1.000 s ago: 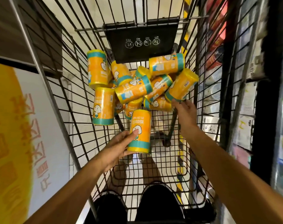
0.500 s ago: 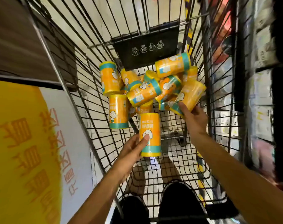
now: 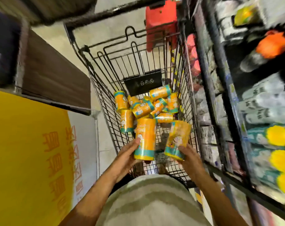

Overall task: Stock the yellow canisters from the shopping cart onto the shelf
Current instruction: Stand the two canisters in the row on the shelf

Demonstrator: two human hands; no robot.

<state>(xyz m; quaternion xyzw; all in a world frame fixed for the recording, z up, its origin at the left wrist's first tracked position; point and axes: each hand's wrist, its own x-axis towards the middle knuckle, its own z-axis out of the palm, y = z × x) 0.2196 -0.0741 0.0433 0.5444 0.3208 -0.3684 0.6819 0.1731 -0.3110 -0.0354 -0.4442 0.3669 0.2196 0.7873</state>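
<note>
Two cans up out of the pile, one per hand. Left hand (image 3: 127, 158) wrapped round the bottom of a yellow can (image 3: 145, 139), right hand (image 3: 188, 158) gripping the teal end of a second can (image 3: 177, 141). Both held low on the body and roughly upright, probably so they can go straight onto a shelf standing. Rest of the cans (image 3: 146, 105) lying jumbled at the far end of the cart (image 3: 106, 88), under the black flap (image 3: 143, 82). Shelf (image 3: 236, 111) just to the right of the cart, already packed with blurry stuff, so no clear gap to see yet. Most of the job left, judging by that heap.
</note>
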